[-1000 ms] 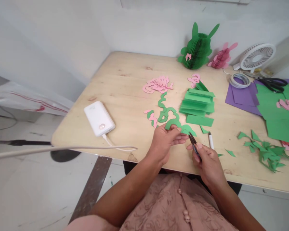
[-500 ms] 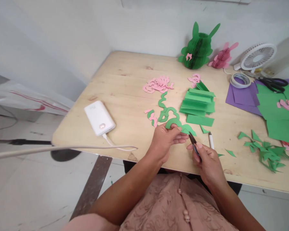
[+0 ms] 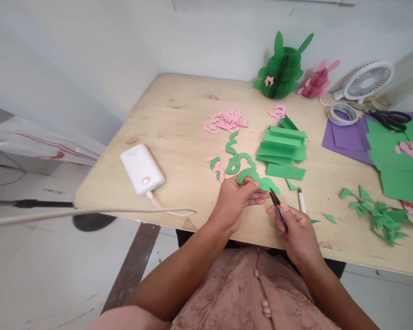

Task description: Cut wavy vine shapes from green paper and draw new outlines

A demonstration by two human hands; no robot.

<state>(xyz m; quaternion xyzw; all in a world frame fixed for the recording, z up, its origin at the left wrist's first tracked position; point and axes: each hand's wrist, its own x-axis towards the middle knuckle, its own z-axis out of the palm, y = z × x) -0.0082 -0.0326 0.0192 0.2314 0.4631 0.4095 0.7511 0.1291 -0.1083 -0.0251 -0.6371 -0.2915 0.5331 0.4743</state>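
Note:
My left hand point(image 3: 234, 201) pinches a folded piece of green paper point(image 3: 268, 184) near the front edge of the wooden table point(image 3: 179, 133). My right hand point(image 3: 294, 229) is closed round a small pair of dark scissors point(image 3: 275, 201), whose blades point up at the green piece. Curved green cut-outs point(image 3: 239, 161) lie just beyond my left fingers. A stack of folded green strips point(image 3: 282, 149) sits further back, and a white pen point(image 3: 300, 200) lies right of the scissors.
A white power bank point(image 3: 142, 168) with a cable lies at the left. Pink cut-outs point(image 3: 225, 120) sit mid-table. Green point(image 3: 282, 68) and pink paper rabbits point(image 3: 317, 81), a small fan point(image 3: 366, 81), tape roll point(image 3: 344, 114), black scissors point(image 3: 388, 119), coloured sheets point(image 3: 395, 156) and green scraps point(image 3: 382, 215) fill the right.

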